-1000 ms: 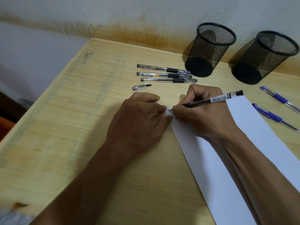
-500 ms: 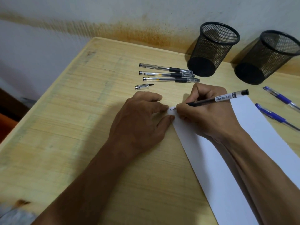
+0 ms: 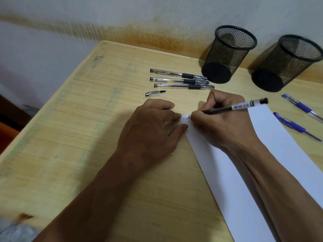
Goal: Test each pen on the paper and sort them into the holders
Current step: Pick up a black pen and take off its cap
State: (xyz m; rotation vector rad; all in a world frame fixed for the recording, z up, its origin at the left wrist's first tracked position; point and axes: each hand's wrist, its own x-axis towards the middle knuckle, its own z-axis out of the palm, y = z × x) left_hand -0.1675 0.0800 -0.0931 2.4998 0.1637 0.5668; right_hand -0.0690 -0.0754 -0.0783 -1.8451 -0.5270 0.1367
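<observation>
My right hand (image 3: 225, 123) grips a black pen (image 3: 243, 106) with its tip down on the top corner of the white paper (image 3: 227, 172), where a short scribble shows. My left hand (image 3: 153, 130) lies flat on the table, fingertips pressing the paper's left edge. The pen's clear cap (image 3: 154, 93) lies loose above my left hand. Three capped black pens (image 3: 181, 81) lie side by side behind it. Two blue pens (image 3: 295, 126) rest right of the paper. Two black mesh holders (image 3: 229, 53) (image 3: 286, 63) stand at the back, both looking empty.
The wooden table (image 3: 87, 137) stands against a stained white wall. Its left edge drops off toward a dark floor area. My forearms cross the lower part of the view, and the right one lies over the paper.
My right hand has moved the pen tip slightly rightward along the paper's top corner, leaving a short written line. My left hand has held still.
</observation>
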